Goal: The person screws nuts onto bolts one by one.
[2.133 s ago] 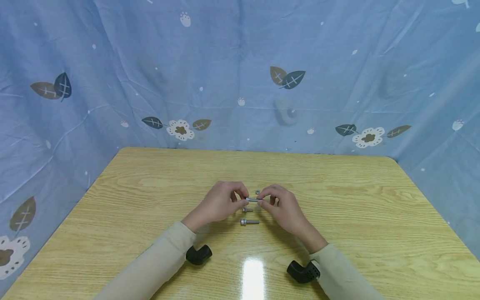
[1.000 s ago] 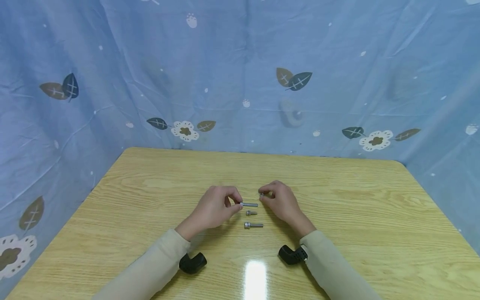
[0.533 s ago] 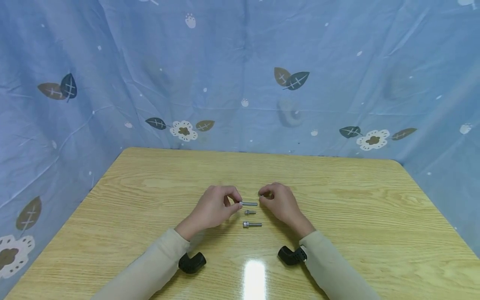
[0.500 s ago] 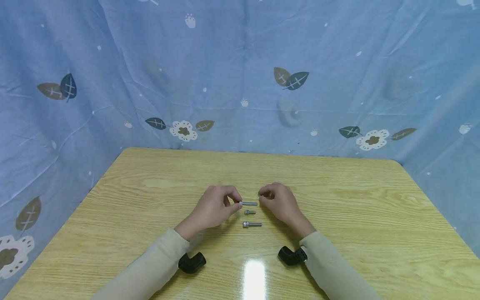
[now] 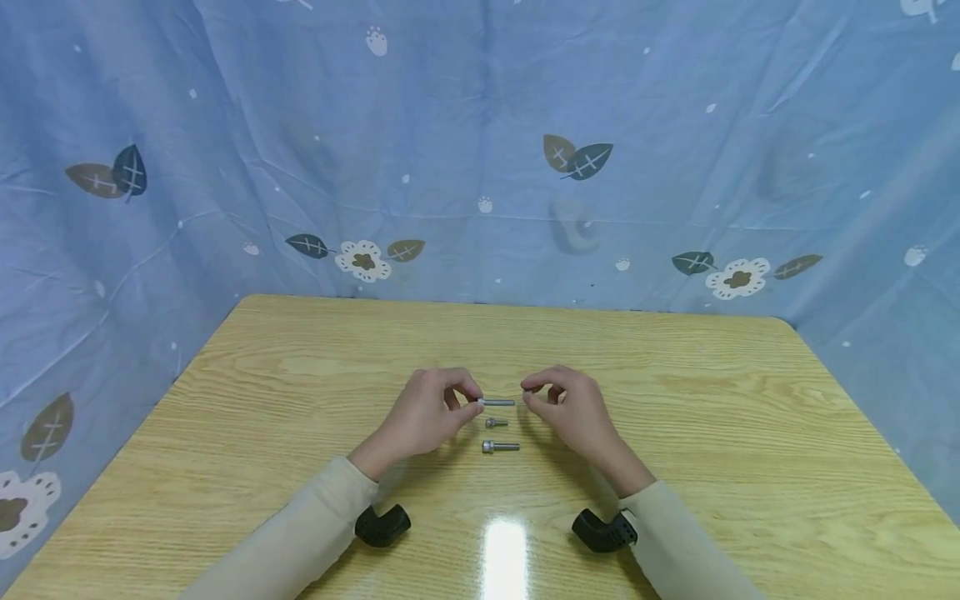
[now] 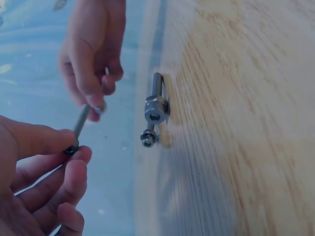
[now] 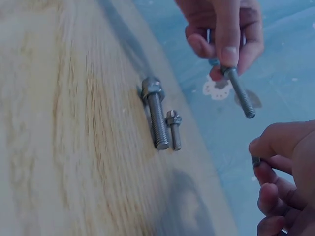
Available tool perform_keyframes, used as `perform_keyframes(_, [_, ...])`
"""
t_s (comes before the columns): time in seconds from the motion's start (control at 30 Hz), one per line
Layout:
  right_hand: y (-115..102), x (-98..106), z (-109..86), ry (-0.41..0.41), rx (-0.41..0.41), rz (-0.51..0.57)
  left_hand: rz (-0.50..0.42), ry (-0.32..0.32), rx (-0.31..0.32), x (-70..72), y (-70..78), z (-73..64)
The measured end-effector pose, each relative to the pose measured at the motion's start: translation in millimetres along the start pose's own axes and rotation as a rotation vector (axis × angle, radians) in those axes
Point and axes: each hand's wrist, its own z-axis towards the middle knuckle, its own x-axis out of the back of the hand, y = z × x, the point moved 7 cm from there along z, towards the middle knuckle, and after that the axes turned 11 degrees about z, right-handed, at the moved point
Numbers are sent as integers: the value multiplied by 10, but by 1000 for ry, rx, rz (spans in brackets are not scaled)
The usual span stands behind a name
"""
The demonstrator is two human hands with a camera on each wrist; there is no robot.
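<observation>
My left hand pinches a long metal bolt by its head, between thumb and fingers. The bare threaded end of that bolt points toward my right hand. Between the right thumb and index finger is a small metal nut, mostly covered by the fingertips. A short gap separates the nut from the bolt's tip. On the table below lie a short bolt and, nearer my body, a thicker socket-head bolt. Both carry a nut up against the head.
The wood-grain table spreads around both hands. A blue patterned curtain hangs behind it and along the sides. Black curved wrist mounts stick out below both sleeves, and a bright light reflection lies near the front.
Two seconds ago both hands were at the long bolt and the nut lay on the table. My right hand has since let go of the bolt and taken the nut, shifting slightly right.
</observation>
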Motion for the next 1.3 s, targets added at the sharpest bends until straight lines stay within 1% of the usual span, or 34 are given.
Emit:
perform_keyframes(0.1, [-45,47,-47,11,7,32,-23,0,3,8,7,5])
perform_keyframes(0.27, [-92,76,-86,14,13,49,-56,-14,10,12,24,2])
perform_keyframes(0.4, [-122,82,-95,12,0,67,-64,-15,16,18,29,3])
perform_keyframes(0.6, [-139,68,-87,-7,-41,163,-76,-21,29,7,30,19])
perform_keyframes(0.8, [-139,37,-75,-26,-67,243,-119,-18,46,19,52,22])
perform_keyframes(1.07, [-152,48,-71,-46,-81,248,-136,1,74,57,59,39])
perform_keyframes(1.3, [-140,53,-73,-65,-83,263,-159,18,75,103,72,41])
